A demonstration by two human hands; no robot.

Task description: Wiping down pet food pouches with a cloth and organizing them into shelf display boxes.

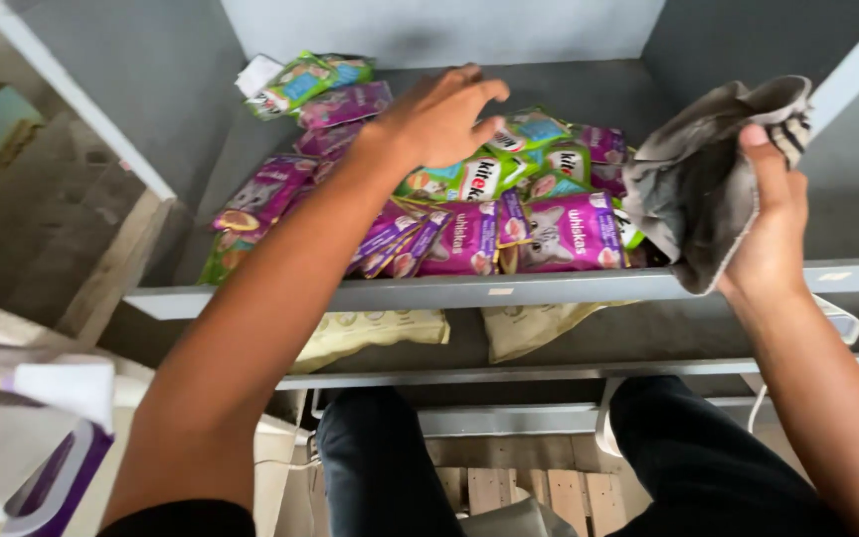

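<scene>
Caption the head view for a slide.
Left hand reaches over purple and green pouches on a grey shelf; right hand grips a cloth.

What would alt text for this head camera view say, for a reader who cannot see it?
A person's left hand reaches over a heap of purple and green pet food pouches on a grey metal shelf, while the right hand holds a crumpled grey cloth at the shelf's right end. Pale bags lie on the shelf below, above the person's dark trousers.
</scene>
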